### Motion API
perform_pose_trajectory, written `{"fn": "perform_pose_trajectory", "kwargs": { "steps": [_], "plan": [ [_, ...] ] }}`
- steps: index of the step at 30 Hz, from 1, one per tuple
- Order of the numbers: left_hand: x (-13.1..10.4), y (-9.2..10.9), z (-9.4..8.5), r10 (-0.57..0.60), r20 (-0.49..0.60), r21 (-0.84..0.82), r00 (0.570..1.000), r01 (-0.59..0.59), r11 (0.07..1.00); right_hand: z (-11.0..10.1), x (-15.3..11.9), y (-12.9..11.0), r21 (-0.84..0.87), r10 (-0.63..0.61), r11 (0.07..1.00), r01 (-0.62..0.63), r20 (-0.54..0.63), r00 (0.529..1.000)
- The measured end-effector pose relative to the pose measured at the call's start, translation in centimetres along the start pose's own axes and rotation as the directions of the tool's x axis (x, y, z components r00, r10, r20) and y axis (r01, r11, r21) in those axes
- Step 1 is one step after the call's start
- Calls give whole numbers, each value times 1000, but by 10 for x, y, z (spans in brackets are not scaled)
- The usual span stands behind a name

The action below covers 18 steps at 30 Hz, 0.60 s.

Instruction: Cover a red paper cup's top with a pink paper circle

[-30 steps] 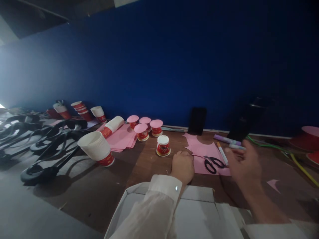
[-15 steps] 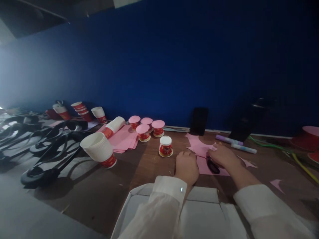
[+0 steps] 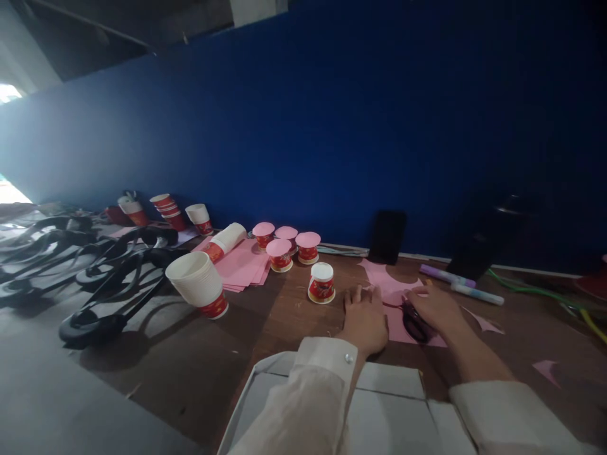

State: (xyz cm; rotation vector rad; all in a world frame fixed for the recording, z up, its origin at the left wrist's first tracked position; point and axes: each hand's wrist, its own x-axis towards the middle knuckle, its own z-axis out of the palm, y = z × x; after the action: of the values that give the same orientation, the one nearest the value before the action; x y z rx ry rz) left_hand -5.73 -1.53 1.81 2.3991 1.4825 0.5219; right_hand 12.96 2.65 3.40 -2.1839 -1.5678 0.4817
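Note:
My left hand [image 3: 365, 319] lies on the brown table with its fingers spread, just right of a small upside-down red cup [image 3: 322, 283]. Beside it, my right hand [image 3: 434, 306] rests at the edge of cut pink paper [image 3: 389, 284]; its fingers are bent and what they hold, if anything, is too small to make out. Black-handled scissors [image 3: 415, 322] lie on the pink paper between my hands. Several short red cups topped with pink discs [image 3: 279, 249] stand behind the small cup, to the left.
A tilted stack of white cups [image 3: 196, 284], pink sheets [image 3: 241, 265] and black headsets [image 3: 95, 325] occupy the left. Purple and blue markers [image 3: 447, 276], paper scraps [image 3: 484, 321] and a black phone [image 3: 387, 236] are right. A white box [image 3: 393, 414] sits in front.
The view has shifted a little, so most things appear slightly to the right. The fingers of my left hand have spread from a more curled pose.

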Motion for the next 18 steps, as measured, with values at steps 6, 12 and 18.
{"fn": "perform_pose_trajectory", "kwargs": {
  "steps": [6,12,18],
  "plan": [
    [1,0,-1,-20,7,-52,1000,20,998,-5,-8,-2,137,51,989,-51,5,999],
    [2,-1,-2,-16,-25,-69,1000,14,998,1,-7,7,261,80,962,-80,11,997],
    [3,-2,0,-19,-52,-116,998,13,993,6,-4,14,342,69,938,-50,-43,997]
  ]
}}
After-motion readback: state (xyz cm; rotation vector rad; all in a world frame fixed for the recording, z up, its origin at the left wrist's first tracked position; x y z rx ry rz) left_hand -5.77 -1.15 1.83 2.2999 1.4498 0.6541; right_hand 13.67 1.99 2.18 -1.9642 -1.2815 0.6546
